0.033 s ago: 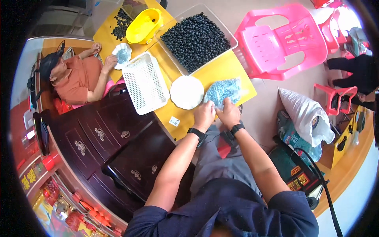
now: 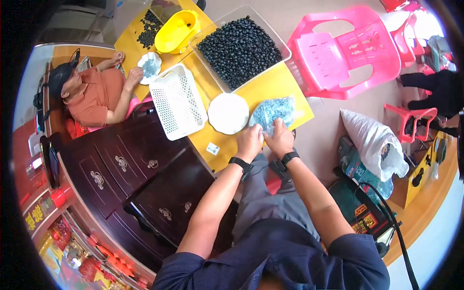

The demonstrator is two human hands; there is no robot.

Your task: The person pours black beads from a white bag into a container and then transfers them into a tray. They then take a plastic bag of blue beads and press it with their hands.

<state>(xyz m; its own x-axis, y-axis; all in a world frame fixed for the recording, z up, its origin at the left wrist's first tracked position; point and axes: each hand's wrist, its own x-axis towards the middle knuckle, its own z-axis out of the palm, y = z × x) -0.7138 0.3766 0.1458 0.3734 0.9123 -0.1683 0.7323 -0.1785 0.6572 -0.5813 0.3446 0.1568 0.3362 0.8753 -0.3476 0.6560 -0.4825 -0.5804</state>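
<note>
At the table's near right corner lies a clear plastic bag (image 2: 273,112) full of small blue-grey pieces, too small to name. My left hand (image 2: 250,142) pinches the near edge of the bag at its left side. Close beside it, my right hand (image 2: 280,140) has its fingers closed on the same edge. A white scalloped plate (image 2: 228,113) sits just left of the bag, with nothing visible on it. Beyond the plate, a clear bin (image 2: 286,52) holds a heap of small black round parts (image 2: 241,50).
Left of the plate stands a white perforated basket (image 2: 178,102). A yellow tub (image 2: 177,32) and loose black parts (image 2: 149,30) lie farther back. A co-worker (image 2: 99,92) sits at left by a small white dish (image 2: 149,66). A pink chair (image 2: 345,50) and white sack (image 2: 374,142) stand right.
</note>
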